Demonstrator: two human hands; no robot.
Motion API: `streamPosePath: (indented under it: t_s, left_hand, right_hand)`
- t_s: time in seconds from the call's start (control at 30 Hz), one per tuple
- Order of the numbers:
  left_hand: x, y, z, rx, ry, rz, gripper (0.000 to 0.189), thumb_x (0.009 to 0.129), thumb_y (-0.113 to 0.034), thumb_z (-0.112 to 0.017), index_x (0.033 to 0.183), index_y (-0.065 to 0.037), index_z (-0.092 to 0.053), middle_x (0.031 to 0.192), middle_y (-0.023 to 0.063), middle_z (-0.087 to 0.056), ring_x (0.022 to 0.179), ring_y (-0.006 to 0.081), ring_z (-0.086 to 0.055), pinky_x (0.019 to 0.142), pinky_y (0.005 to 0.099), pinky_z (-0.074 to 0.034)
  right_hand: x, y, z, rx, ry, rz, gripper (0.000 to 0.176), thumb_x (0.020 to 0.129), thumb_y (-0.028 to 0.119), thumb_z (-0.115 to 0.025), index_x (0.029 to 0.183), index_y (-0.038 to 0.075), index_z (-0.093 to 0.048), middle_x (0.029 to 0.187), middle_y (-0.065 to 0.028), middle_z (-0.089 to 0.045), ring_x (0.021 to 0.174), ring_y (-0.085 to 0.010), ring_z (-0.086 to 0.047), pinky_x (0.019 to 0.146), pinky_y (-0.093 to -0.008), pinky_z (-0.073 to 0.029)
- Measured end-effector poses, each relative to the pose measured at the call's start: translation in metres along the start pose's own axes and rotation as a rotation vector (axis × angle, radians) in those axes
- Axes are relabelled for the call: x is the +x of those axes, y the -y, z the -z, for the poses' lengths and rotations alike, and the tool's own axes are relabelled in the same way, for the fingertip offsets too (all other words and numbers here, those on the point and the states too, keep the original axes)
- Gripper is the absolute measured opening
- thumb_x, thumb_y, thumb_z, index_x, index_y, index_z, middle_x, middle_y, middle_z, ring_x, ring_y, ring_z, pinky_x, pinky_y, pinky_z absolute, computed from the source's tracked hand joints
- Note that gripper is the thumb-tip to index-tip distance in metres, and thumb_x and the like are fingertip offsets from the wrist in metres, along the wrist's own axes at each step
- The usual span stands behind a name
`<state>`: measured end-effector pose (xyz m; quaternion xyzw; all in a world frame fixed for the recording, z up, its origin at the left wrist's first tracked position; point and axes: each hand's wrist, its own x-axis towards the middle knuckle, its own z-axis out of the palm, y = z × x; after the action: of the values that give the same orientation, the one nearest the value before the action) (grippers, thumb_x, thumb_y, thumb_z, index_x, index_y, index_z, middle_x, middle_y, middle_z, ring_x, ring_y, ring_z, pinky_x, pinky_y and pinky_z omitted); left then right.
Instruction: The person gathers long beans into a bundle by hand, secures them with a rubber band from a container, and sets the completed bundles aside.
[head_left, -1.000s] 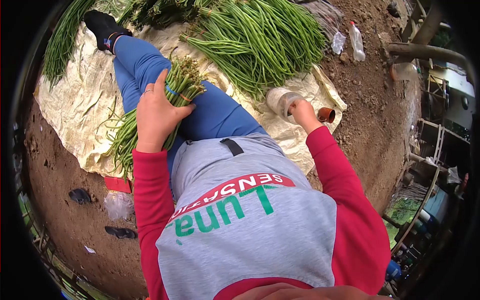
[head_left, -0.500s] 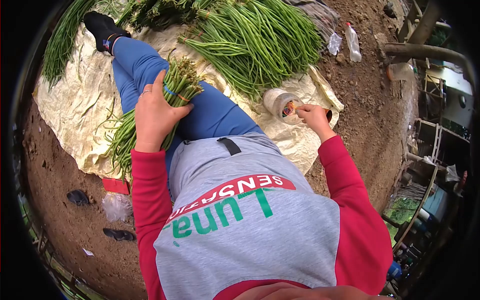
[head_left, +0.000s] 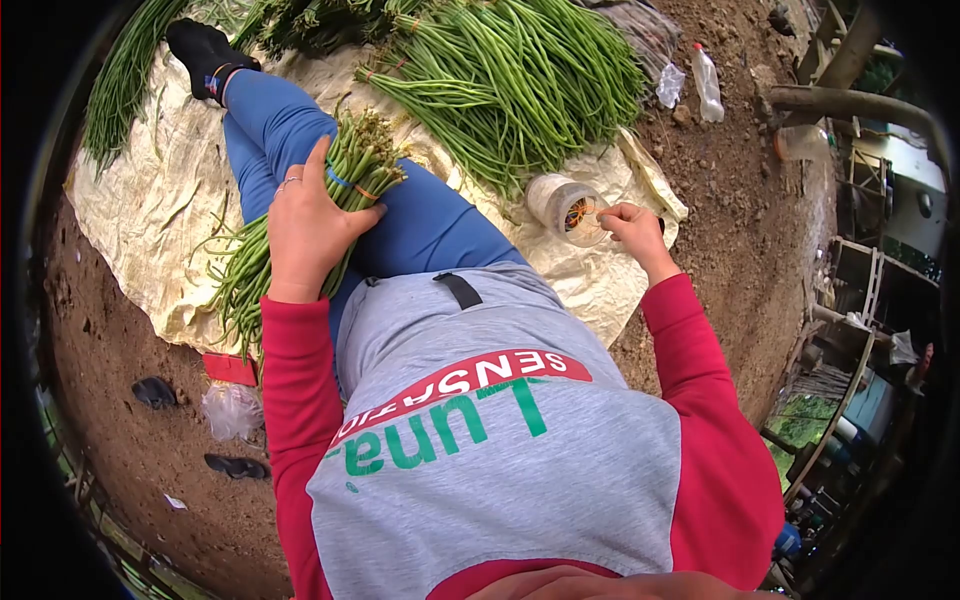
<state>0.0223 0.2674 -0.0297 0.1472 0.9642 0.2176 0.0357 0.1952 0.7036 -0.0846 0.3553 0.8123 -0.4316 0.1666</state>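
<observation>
Across my lap lies a bundle of long green beans (head_left: 258, 255), with a blue and an orange rubber band around its stem end. My left hand (head_left: 312, 225) is wrapped over this bundle, thumb on one side and fingers on the other. To the right, a clear plastic jar (head_left: 550, 197) lies on its side, its mouth toward my right hand (head_left: 637, 235). Coloured rubber bands (head_left: 577, 213) show inside it. The thumb and fingers of my right hand pinch at the jar's mouth, where a thin orange rubber band shows at the fingertips.
A large heap of long beans (head_left: 520, 85) covers the far part of the cream sheet (head_left: 130, 240), with more beans (head_left: 125, 95) at far left. A plastic bottle (head_left: 706, 85) lies on the soil at right. Slippers (head_left: 236, 466) and a plastic bag (head_left: 232, 412) lie at left.
My right hand has drawn back slightly to the right from the jar's mouth, with an orange band at its fingertips. My left hand stays on the bean bundle.
</observation>
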Motion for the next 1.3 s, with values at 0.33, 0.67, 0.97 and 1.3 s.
streamPosePath:
  t_s: [0.33,0.67,0.97,1.3]
  left_hand:
    - [0.003,-0.005,0.005,-0.021,0.082,0.123,0.086,0.061,-0.039,-0.087,0.129,0.002,-0.057,0.117,0.0213,-0.064,0.108,0.0378,-0.064,0.091,0.0435,-0.052]
    - [0.005,0.006,-0.005,0.003,0.03,0.082,0.079,0.059,-0.039,-0.089,0.119,0.003,-0.057,0.106,0.0206,-0.066,0.098,0.0381,-0.066,0.085,0.0435,-0.054]
    - [0.003,0.004,-0.003,-0.105,-0.018,-0.009,0.085,0.061,-0.036,-0.089,0.128,0.0,-0.051,0.105,0.02,-0.067,0.094,0.0384,-0.066,0.082,0.0456,-0.052]
    - [0.009,0.024,0.019,-0.319,0.006,-0.145,0.075,0.058,-0.027,-0.088,0.122,0.001,-0.06,0.106,0.0181,-0.067,0.101,0.0338,-0.066,0.089,0.0411,-0.051]
  right_hand:
    - [0.008,0.057,-0.024,0.683,0.11,0.229,0.045,0.089,0.001,-0.062,0.133,-0.001,-0.051,0.104,-0.0096,-0.069,0.099,-0.0182,-0.065,0.094,-0.0325,-0.048]
    - [-0.034,0.293,-0.129,0.315,0.937,0.949,0.108,0.084,0.008,-0.071,0.162,0.02,0.002,0.131,-0.0205,-0.061,0.11,-0.0276,-0.066,0.107,-0.0515,-0.045]
    - [0.022,0.351,-0.194,-0.831,0.853,0.956,0.144,0.058,0.039,-0.087,0.16,0.015,0.011,0.118,-0.0211,-0.068,0.131,-0.0356,-0.054,0.114,-0.0729,-0.005]
    - [0.074,0.249,-0.174,-0.522,0.355,1.139,0.072,0.071,0.036,-0.082,0.128,0.012,-0.046,0.126,-0.0138,-0.061,0.13,-0.0335,-0.052,0.118,-0.0615,-0.013]
